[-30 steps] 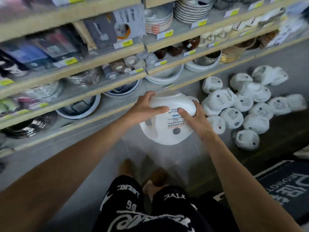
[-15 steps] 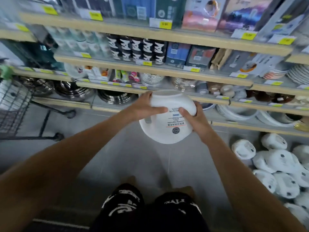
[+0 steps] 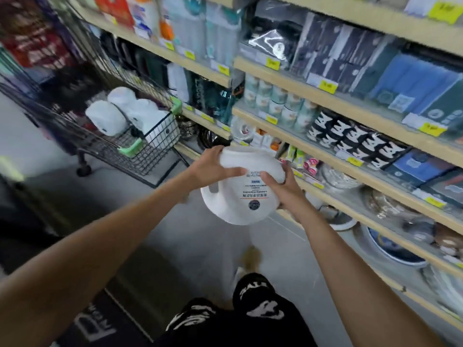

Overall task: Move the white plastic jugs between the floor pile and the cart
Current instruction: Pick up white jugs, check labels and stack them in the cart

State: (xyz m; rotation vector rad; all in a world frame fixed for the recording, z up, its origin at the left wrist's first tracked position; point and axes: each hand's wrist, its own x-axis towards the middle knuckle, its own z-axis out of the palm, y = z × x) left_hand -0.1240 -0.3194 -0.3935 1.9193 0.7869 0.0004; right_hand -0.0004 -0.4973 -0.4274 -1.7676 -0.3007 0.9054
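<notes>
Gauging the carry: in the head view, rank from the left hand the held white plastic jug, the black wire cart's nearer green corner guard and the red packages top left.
1. White plastic jug: gripped by the left hand, centre.
2. Nearer green corner guard on the black wire cart: ahead-left.
3. Red packages: top left, beyond the cart.

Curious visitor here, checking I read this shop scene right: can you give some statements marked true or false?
1. The left hand and right hand both hold a labelled white plastic jug. True.
2. A black wire cart with green corner guards stands left of that jug. True.
3. The cart is empty. False: white plastic jugs lie in it.
4. The held jug has been set down. False: it is in the air above the grey floor.
</notes>
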